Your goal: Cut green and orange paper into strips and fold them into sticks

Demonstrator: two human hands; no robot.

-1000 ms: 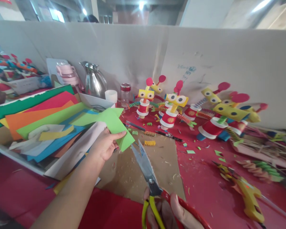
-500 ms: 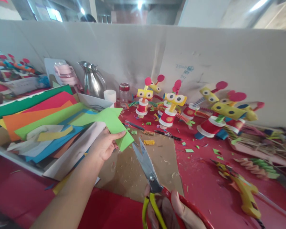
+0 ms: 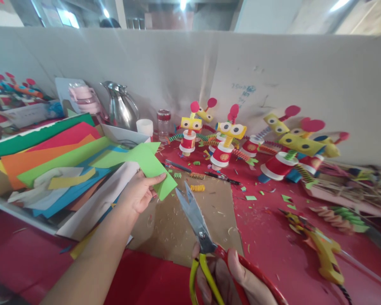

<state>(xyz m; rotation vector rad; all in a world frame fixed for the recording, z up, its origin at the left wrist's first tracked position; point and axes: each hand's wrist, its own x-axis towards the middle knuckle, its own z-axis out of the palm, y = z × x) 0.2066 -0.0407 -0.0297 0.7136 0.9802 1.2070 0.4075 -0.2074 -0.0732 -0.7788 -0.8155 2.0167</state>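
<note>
Between the thumb and fingers of my left hand [image 3: 139, 195] is a piece of light green paper [image 3: 154, 163], held above the brown cardboard sheet [image 3: 165, 235]. My right hand [image 3: 238, 275] grips a pair of scissors [image 3: 198, 222] with red and yellow handles. Their blades point up and to the left, slightly parted, just right of the paper and apart from it. Several folded paper springs lie past the blades, among them a yellow paper spring [image 3: 197, 188] on the cardboard.
A box [image 3: 28, 220] of coloured paper stands at left. Behind are a steel jug [image 3: 120, 106], a white cup [image 3: 144, 127] and a glass jar [image 3: 164, 125]. Several paper-cup robot figures [image 3: 222, 154] line the back. At right lies a yellow glue gun [image 3: 324, 250] on the red table.
The view has shifted very slightly. My left hand still holds the green paper and my right hand the scissors, both almost in the same place.
</note>
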